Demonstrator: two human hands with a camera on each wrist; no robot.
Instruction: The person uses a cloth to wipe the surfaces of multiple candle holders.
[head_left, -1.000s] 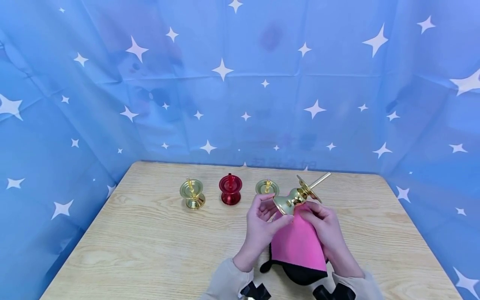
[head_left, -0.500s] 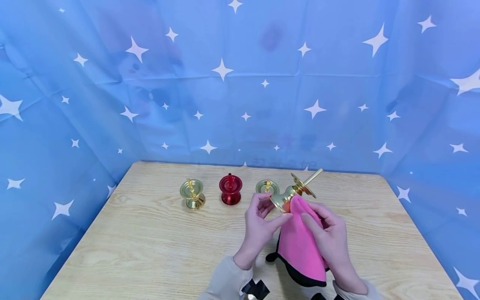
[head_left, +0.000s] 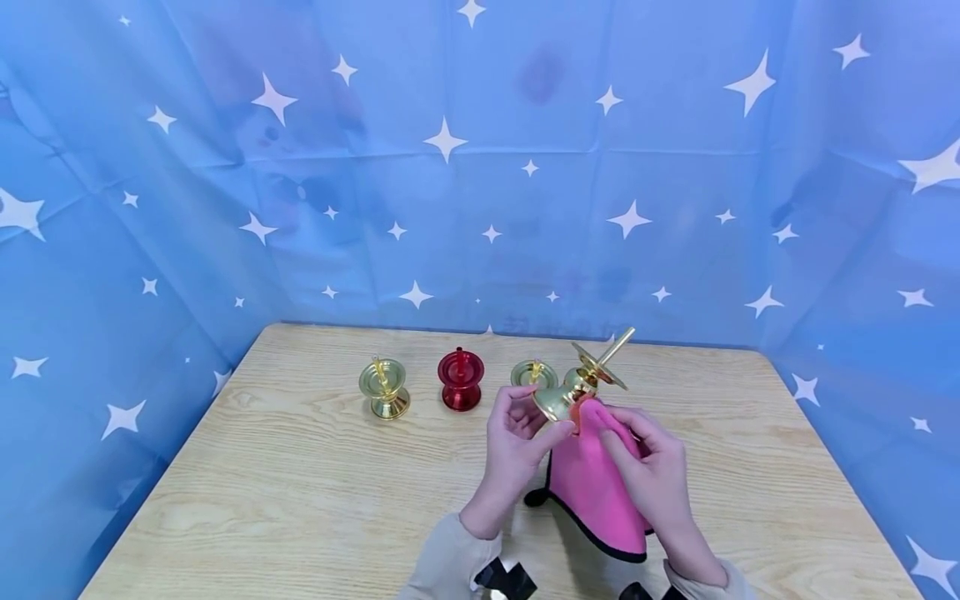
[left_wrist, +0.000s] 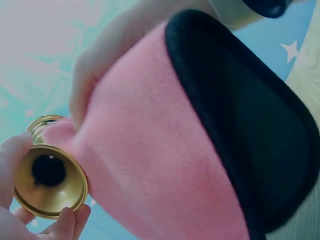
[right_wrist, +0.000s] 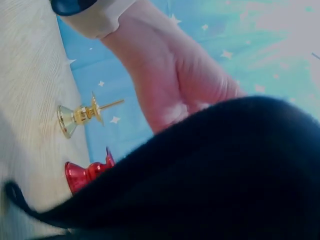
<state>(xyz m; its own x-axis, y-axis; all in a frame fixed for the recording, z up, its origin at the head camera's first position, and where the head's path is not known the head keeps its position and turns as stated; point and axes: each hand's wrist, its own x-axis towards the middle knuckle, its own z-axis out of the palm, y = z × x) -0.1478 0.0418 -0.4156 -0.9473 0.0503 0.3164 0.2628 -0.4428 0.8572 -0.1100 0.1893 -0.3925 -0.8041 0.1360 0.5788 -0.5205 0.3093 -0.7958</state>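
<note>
Gold candlestick (head_left: 581,383): tilting above the table (head_left: 300,492), left hand (head_left: 513,442) gripping its flared base. Pink cloth (head_left: 596,483): right hand (head_left: 648,467) grasping it and pressing it against the candlestick's stem. Red holder (head_left: 460,379) standing behind.

A light wooden table (head_left: 300,500) with a pale grain fills the lower half of the head view, its far edge running across the middle of the frame and its near corners cut off at the bottom. Behind it and along both sides hangs a blue cloth backdrop (head_left: 480,167) printed with white four-pointed stars, creased in faint horizontal and vertical fold lines. The light is soft and even, with only weak shadows on the tabletop.
</note>
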